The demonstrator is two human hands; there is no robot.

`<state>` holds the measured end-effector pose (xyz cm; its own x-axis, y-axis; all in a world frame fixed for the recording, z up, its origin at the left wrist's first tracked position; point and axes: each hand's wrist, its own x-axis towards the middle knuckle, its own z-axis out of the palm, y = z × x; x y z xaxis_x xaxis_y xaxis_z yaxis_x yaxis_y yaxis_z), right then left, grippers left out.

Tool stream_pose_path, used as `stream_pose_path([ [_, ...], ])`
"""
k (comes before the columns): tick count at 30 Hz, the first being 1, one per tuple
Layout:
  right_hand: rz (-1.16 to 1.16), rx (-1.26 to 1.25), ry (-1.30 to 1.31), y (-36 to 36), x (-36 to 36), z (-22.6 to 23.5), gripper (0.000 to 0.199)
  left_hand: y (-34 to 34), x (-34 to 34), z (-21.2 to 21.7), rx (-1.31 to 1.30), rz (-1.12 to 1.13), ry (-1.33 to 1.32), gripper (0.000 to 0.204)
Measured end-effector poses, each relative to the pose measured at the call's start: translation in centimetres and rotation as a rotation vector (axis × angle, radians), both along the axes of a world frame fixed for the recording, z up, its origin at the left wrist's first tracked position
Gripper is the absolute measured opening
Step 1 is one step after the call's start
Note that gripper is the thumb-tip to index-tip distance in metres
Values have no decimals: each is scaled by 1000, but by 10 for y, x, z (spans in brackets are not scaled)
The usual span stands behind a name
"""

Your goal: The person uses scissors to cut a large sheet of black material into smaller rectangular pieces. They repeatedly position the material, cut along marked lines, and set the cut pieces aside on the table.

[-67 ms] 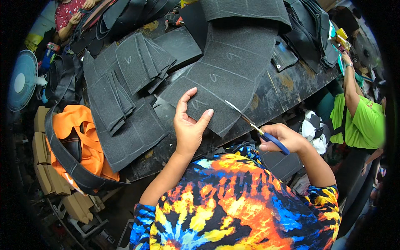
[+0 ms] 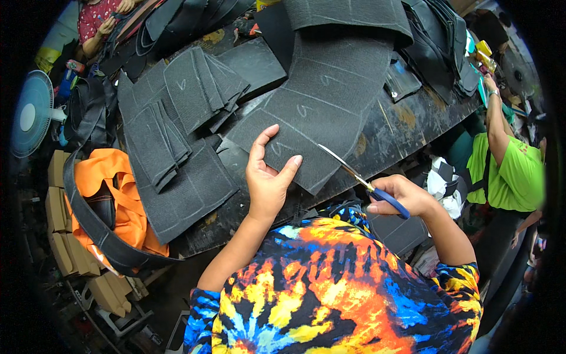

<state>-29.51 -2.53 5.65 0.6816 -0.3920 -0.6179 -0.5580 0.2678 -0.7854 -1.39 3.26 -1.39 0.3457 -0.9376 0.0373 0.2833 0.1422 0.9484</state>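
Observation:
A long dark grey fabric strip (image 2: 321,94) with chalk lines and marks lies across the black worktable (image 2: 407,127). My left hand (image 2: 268,177) presses flat on its near end, fingers spread. My right hand (image 2: 401,197) grips blue-handled scissors (image 2: 359,177), whose blades reach toward the strip's near right edge.
Stacks of cut grey fabric pieces (image 2: 177,112) lie on the table's left. An orange bag (image 2: 115,194) with a black strap hangs at the left, near a blue fan (image 2: 29,115). A person in a green shirt (image 2: 513,171) stands at the right; another person (image 2: 97,17) sits far left.

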Motion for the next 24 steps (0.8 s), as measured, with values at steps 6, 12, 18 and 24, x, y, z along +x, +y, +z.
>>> stream_pose_path([
  [6,16,27,-88,-12,16,-2,30,5,-1,-4,21,-2,-22,63],
  [12,-9,57,-7,-19,31,-2,27,5,-3,1,-26,78,-80,73],
  [18,110,148,-62,-36,22,15,38,-16,25,4,-1,132,-49,61],
  [24,271,144,-108,-62,42,21,53,-1,16,0,34,99,-76,49],
])
